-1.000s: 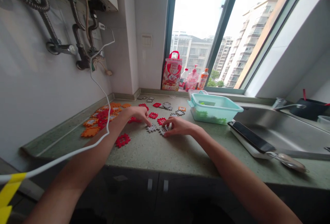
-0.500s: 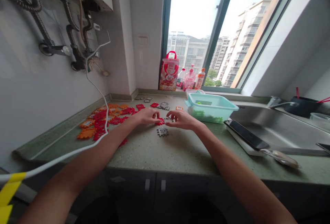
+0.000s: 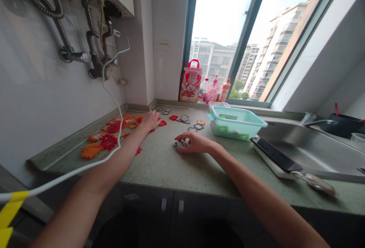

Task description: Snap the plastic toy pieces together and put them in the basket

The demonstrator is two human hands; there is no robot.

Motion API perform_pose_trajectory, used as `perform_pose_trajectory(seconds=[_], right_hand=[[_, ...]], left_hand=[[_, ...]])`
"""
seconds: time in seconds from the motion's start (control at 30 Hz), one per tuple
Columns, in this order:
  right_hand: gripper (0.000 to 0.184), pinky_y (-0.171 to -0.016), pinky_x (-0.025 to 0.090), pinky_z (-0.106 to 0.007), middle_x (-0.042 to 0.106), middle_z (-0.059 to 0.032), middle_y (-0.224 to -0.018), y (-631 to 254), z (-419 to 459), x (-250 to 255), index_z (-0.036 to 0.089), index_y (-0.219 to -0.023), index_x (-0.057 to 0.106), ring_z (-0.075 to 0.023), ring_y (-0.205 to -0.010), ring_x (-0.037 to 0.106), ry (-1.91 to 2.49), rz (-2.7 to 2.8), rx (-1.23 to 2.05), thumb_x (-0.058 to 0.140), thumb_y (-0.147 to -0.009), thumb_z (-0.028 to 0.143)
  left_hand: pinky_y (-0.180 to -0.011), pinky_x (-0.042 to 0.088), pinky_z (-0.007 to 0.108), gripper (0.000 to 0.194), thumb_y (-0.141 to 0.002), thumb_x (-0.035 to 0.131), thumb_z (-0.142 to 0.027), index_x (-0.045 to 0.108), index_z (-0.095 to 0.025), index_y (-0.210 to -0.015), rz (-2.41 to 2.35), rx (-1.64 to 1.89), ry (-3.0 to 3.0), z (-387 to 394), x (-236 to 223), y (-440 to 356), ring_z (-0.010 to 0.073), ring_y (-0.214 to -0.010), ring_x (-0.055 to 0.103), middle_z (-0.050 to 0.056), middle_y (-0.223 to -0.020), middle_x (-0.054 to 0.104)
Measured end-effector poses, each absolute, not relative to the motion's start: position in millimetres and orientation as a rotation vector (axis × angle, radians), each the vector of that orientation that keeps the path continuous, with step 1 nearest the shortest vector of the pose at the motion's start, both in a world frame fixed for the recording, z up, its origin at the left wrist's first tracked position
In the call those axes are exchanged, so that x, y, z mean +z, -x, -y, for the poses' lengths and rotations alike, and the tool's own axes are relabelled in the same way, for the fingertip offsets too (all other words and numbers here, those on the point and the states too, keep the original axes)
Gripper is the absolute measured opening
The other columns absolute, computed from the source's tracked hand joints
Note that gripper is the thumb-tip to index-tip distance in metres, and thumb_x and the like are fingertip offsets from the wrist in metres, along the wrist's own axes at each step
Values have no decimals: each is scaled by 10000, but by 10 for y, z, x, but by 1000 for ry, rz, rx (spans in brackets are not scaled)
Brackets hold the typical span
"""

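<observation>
My right hand [image 3: 195, 142] has its thumb and fingers closed around a grey notched puzzle-like piece [image 3: 181, 145] in the middle of the counter. My left hand [image 3: 150, 120] reaches over the right side of a pile of red and orange notched pieces [image 3: 110, 141]. Its fingers are bent down and close together, and what lies under the fingertips is hidden. A red piece [image 3: 162, 123] shows just right of these fingers. Behind my right hand lie grey pieces [image 3: 192, 129] and an orange piece [image 3: 200, 122]. More grey pieces [image 3: 183, 119] sit farther back beside a red one [image 3: 173, 118].
A turquoise tub [image 3: 238, 122] with green pieces stands right of centre. Beside the sink [image 3: 302, 149] a phone [image 3: 275, 155] rests on a white object. A white cable [image 3: 112, 151] hangs across the left side. Bottles [image 3: 212, 91] and a bag [image 3: 190, 84] line the windowsill.
My left hand has moved left and back from the centre to the pile. The red piece between my hands has left that spot. My right hand has come nearer, onto the grey piece.
</observation>
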State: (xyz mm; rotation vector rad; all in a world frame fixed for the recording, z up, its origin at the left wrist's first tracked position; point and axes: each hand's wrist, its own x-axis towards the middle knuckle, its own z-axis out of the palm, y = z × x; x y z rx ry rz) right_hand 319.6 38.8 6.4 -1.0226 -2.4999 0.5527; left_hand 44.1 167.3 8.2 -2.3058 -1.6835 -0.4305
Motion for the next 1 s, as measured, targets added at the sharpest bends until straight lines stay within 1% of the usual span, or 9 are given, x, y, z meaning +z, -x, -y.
perform_pose_trajectory(seconds=[0.13, 0.23, 0.33, 0.5, 0.63, 0.73, 0.8, 0.9, 1.0], right_hand=[[406, -922, 496, -337, 776, -68, -1093, -3292, -494, 27, 256, -1197, 784, -230, -975, 692, 1123, 2438, 266, 816, -809, 371], [402, -958, 486, -356, 752, -100, -1141, -3477, -639, -8, 230, -1235, 753, -247, -1027, 670, 1244, 2222, 32, 781, -864, 382], [414, -1010, 469, -371, 728, -125, -1176, -3645, -782, -75, 209, -1295, 713, -269, -1122, 633, 1329, 2099, -104, 740, -919, 380], [372, -1021, 466, -362, 722, -128, -1172, -3694, -927, -219, 204, -1263, 721, -259, -1113, 644, 1396, 2230, -53, 723, -931, 373], [299, -983, 480, -344, 738, -118, -1097, -3635, -934, -242, 193, -1137, 760, -265, -1074, 661, 1341, 2325, -20, 775, -859, 302], [307, -984, 489, -352, 745, -114, -1107, -3620, -898, -221, 203, -1154, 766, -266, -1069, 673, 1284, 2339, 25, 759, -871, 320], [341, -1004, 490, -362, 742, -115, -1154, -3625, -878, -209, 216, -1206, 760, -262, -1083, 678, 1263, 2329, 56, 738, -897, 359], [366, -1025, 489, -371, 738, -118, -1186, -3637, -872, -210, 222, -1238, 755, -262, -1105, 681, 1255, 2327, 76, 726, -913, 386], [372, -1027, 493, -380, 733, -126, -1198, -3631, -888, -231, 219, -1248, 754, -266, -1104, 684, 1249, 2332, 80, 716, -920, 391]], left_hand=[[-997, 409, 432, 304, -997, 527, -419, 709, -176, -1002, 1500, -569, 2211, -1566, 295, -436, 306, -1126, 589, 155, -1130, 691], [-992, 388, 461, 338, -1011, 507, -421, 721, -182, -905, 1319, -620, 2253, -1345, 478, -596, 302, -1059, 603, 142, -1022, 715], [-958, 385, 473, 331, -1017, 492, -349, 729, -171, -871, 1141, -639, 2315, -1076, 545, -862, 300, -1011, 614, 145, -962, 722], [-935, 404, 461, 314, -1029, 488, -313, 728, -166, -890, 754, -586, 2489, -705, 402, -1330, 276, -970, 622, 136, -931, 718], [-999, 416, 475, 288, -1034, 499, -324, 718, -182, -912, 546, -537, 2525, -342, 454, -1511, 267, -992, 634, 119, -966, 730], [-1072, 420, 484, 205, -1002, 561, -342, 725, -220, -977, 612, -697, 2471, 176, 518, -1322, 276, -1096, 641, 91, -1035, 748], [-1096, 437, 481, 172, -952, 608, -302, 725, -286, -1077, 749, -932, 2366, 600, 416, -961, 266, -1127, 655, 53, -1083, 756], [-1051, 487, 559, 424, -869, 620, -266, 679, -391, -1270, 939, -1403, 1906, 1121, 19, -125, 311, -1057, 693, 44, -1086, 755], [-996, 480, 683, 726, -775, 674, -376, 545, -506, -1477, 1178, -1406, 1595, 1316, -408, 754, 433, -1161, 663, 51, -1360, 696]])
